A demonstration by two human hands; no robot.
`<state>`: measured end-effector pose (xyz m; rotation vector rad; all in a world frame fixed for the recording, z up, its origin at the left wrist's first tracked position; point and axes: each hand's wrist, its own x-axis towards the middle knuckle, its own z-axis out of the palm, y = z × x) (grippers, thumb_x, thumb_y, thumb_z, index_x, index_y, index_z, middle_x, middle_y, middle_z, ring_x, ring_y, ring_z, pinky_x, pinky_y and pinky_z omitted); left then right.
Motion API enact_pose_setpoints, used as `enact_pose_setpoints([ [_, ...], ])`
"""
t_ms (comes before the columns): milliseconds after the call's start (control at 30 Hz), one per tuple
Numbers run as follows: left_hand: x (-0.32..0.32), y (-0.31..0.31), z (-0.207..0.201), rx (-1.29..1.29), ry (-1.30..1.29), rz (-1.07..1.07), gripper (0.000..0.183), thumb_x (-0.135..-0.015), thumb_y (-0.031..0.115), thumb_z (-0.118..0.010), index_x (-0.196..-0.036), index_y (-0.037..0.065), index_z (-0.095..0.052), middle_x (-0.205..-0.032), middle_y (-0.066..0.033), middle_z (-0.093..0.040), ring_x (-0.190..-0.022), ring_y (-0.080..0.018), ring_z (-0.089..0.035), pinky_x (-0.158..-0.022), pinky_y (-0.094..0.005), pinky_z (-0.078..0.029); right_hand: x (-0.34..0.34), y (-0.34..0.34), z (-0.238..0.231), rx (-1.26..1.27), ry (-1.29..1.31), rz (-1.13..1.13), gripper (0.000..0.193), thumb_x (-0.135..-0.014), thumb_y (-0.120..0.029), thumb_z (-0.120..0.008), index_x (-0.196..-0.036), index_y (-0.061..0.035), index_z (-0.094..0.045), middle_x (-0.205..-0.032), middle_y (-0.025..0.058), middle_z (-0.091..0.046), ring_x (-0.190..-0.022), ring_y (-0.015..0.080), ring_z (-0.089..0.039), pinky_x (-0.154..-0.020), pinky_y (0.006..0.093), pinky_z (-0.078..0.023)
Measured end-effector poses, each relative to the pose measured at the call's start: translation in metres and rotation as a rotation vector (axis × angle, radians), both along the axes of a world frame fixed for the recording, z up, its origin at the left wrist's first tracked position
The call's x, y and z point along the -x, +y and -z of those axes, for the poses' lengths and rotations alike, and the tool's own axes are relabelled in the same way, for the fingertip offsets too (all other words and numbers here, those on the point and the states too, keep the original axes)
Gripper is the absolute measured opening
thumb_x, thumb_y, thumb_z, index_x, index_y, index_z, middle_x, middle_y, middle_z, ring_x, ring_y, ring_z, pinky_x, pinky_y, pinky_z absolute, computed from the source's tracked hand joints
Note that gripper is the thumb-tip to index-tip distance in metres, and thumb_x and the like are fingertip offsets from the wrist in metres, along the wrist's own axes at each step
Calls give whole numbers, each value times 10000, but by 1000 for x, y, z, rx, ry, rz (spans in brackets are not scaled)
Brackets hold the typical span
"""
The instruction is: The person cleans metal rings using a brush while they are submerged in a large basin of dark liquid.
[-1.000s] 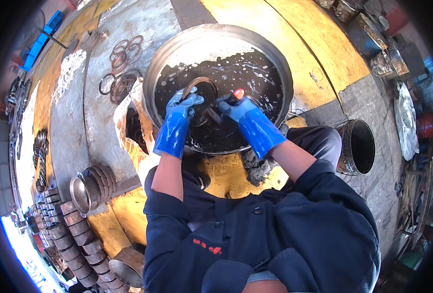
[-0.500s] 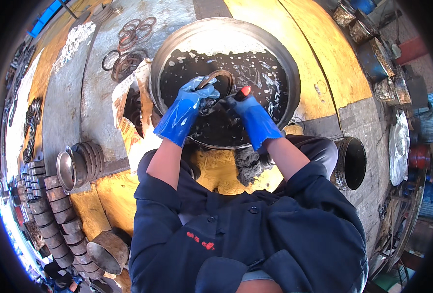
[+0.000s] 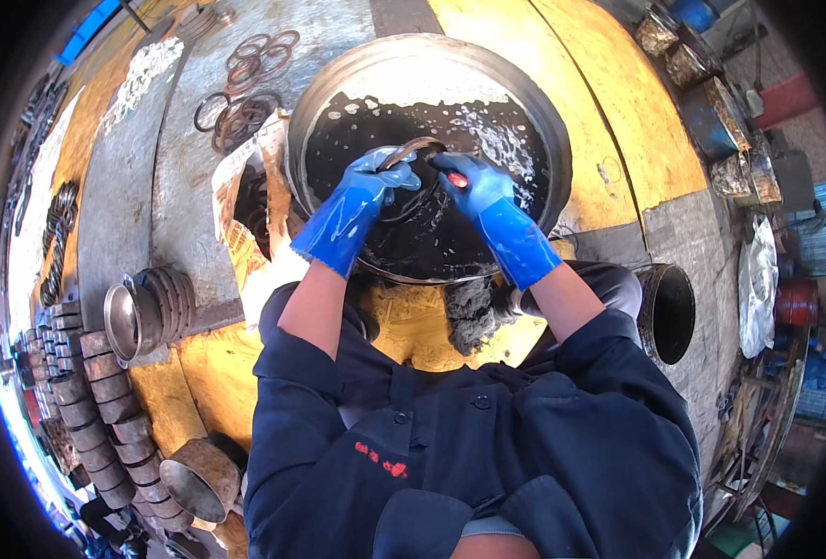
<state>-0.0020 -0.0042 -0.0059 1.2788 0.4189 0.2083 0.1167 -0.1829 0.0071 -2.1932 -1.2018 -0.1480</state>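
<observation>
Over a wide round metal basin [image 3: 552,121] of dark liquid with pale suds, I work in blue rubber gloves. My left hand [image 3: 361,186] is closed round one side of a dark ring [image 3: 415,147], which is tilted above the liquid. A tool with a red handle end [image 3: 457,180] is gripped in my right hand [image 3: 489,191], close to the ring's right side. The tool's working end is hidden by the glove and the ring, so its kind cannot be made out.
Left of the basin stands a torn paper sack [image 3: 273,154] with dark rings inside. Loose rings [image 3: 262,54] lie beyond it. Metal cylinders [image 3: 105,391] are stacked at the left, near a metal pot [image 3: 203,480]. A black open drum [image 3: 666,312] stands by my right knee.
My right hand has moved up and turned inward against the ring, swinging the red handle end down and left. The ring has tilted flatter in my left hand.
</observation>
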Motion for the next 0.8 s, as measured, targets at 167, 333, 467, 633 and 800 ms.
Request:
enact_pose_setpoints([
  [167, -18, -21, -14, -24, 7, -7, 276, -892, 109, -675, -1155, 30, -658, -892, -81, -715, -781, -151, -677, -672, -247, -501, -23, -10, 64, 108, 604, 136, 260, -868, -323, -660, -1067, -166, -715, -986, 90, -722, -916, 264, -685, -808, 353, -531],
  [333, 5, -4, 3, 9, 18, -17, 273, -891, 108, -673, -1158, 50, -661, -891, -62, -717, -774, -126, -668, -621, -221, -461, 41, -3, 19, -168, 1261, 23, 250, -915, -216, -642, -1066, -26, -699, -923, 65, -715, -828, 132, -646, -755, 294, -513],
  [467, -6, -12, -14, 11, 29, 19, 276, -890, 111, -670, -1161, 61, -663, -894, -53, -718, -781, -107, -661, -615, -213, -441, 12, -12, 24, -325, 1497, 11, 275, -878, -180, -701, -1089, -5, -683, -995, 63, -702, -860, 135, -645, -762, 286, -512],
  [633, 0, -4, -8, -41, 48, -30, 273, -895, 118, -662, -1163, 64, -662, -877, -41, -721, -768, -86, -656, -601, -204, -420, 0, -2, 5, -163, 344, 11, 239, -896, -178, -665, -1099, -53, -674, -1036, 68, -716, -943, 145, -674, -846, 294, -530],
  [800, -15, -20, -20, -30, -52, 22, 260, -899, 128, -657, -1149, 61, -670, -882, -40, -728, -754, -70, -651, -570, -197, -397, -28, -21, 52, -123, 497, 59, 203, -886, -161, -669, -1059, -58, -693, -960, 59, -727, -904, 155, -677, -825, 306, -533],
])
